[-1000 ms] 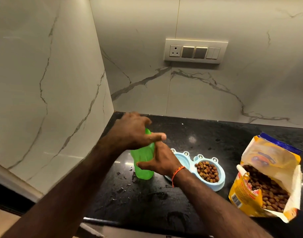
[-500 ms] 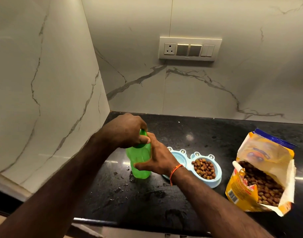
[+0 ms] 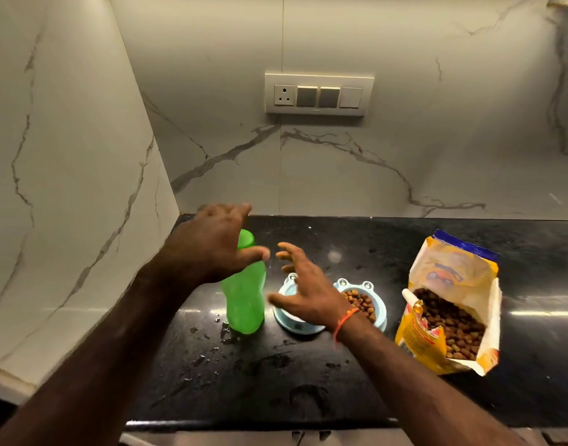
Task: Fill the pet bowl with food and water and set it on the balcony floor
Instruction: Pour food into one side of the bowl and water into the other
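Both forearms reach fwd over wet black worktop [image 3: 308,381]. R hand [image 3: 303,296] spread, fingers loose, holds nothing, above blue pet bowl [image 3: 381,312]. Kibble in bowl's R cup. L hand [image 3: 208,246] open beside upright green bottle [image 3: 245,297], contact unclear.

Warm overhead light, countertop [image 3: 405,249] glare, fisheye edges

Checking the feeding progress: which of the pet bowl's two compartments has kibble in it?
The right compartment, nearest the food bag, holds brown kibble. The left one, mostly hidden under the right hand, shows none.
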